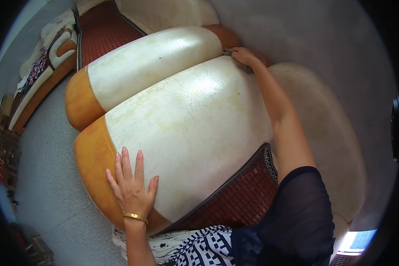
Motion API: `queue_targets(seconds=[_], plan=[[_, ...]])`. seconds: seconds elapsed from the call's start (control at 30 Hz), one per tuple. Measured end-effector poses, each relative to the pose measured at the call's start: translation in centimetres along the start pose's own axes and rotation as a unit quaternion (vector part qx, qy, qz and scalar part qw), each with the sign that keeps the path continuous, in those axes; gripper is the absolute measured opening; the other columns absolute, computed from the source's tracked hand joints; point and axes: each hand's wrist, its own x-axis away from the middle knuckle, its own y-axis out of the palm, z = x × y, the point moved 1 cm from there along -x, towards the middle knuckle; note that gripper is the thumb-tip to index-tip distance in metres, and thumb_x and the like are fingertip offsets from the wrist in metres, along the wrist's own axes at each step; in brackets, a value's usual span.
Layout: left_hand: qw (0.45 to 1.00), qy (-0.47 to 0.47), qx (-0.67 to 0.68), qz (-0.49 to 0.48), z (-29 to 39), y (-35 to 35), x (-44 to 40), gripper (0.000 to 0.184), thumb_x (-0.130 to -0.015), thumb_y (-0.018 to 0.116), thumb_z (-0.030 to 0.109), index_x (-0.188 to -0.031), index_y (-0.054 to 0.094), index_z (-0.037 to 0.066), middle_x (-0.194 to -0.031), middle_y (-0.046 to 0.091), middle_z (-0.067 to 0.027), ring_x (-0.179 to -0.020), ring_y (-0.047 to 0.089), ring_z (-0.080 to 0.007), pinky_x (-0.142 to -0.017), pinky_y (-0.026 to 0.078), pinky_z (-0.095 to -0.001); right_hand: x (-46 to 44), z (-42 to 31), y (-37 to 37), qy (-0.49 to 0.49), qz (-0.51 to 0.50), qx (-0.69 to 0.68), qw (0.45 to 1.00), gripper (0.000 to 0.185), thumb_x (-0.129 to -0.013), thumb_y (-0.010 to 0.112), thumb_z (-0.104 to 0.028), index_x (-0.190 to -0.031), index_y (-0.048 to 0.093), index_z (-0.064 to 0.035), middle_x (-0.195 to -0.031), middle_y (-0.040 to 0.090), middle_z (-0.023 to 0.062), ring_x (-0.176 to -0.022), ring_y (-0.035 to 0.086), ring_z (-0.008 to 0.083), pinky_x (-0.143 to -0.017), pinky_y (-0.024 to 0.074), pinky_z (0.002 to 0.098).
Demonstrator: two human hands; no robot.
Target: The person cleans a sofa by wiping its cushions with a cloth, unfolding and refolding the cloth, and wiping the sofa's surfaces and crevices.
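Observation:
A wide cream cushion (186,115) with an orange end panel (95,155) fills the middle of the view. My left hand (134,190) lies flat on its lower left part, fingers spread, a gold bracelet at the wrist. At the upper right, my right hand (244,56) is closed on a grey-brown cloth (241,66), beside the groove between this cushion and a second cream one (155,60). Part of the cloth hangs below the hand over the cushion's edge.
A reddish-brown woven mat (235,195) lies below the cushion, another mat (106,31) beyond it. A cream backrest (319,128) stands at the right by a grey wall (323,40). At the left are grey floor (53,177) and another sofa (44,88) with patterned fabric.

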Motion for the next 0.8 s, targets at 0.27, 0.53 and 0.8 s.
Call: queue_targets(seconds=[0.27,0.53,0.8], plan=[[0.999,-0.002,-0.031,-0.041,-0.1,-0.1,-0.2,0.067,-0.088,0.040,0.056,-0.139,0.043,0.012,-0.151,0.028,-0.0143,-0.141,0.021,-0.0310,-0.111,0.008,-0.0559,-7.1,0.4,1.8,0.161,-0.048,0.063,0.984,0.042,-0.084,0.045,-0.038,-0.114,0.066,-0.0183,-0.121,0.062,0.0056,-0.113,0.056,0.0243,-0.097,0.0385,0.0447],[0.997,0.003,-0.039,-0.064,-0.5,0.0,-0.2,0.067,-0.089,0.037,0.058,-0.140,0.043,0.013,-0.150,0.029,-0.0161,-0.139,0.023,-0.0338,-0.110,0.009,-0.0563,-7.8,-0.1,0.7,0.186,-0.116,0.085,0.972,0.043,-0.082,0.049,-0.038,-0.110,0.067,-0.0114,-0.116,0.064,0.0111,-0.109,0.058,0.0272,-0.094,0.0408,0.0425],[0.999,0.005,-0.026,-0.040,-0.4,0.1,-0.3,0.067,-0.084,0.047,0.052,-0.140,0.043,0.015,-0.150,0.029,-0.0161,-0.139,0.024,-0.0347,-0.109,0.010,-0.0579,-11.3,2.0,2.6,0.127,-0.155,0.100,0.975,0.045,-0.076,0.057,-0.038,-0.106,0.069,-0.0066,-0.110,0.066,0.0154,-0.106,0.059,0.0272,-0.090,0.0435,0.0391]])
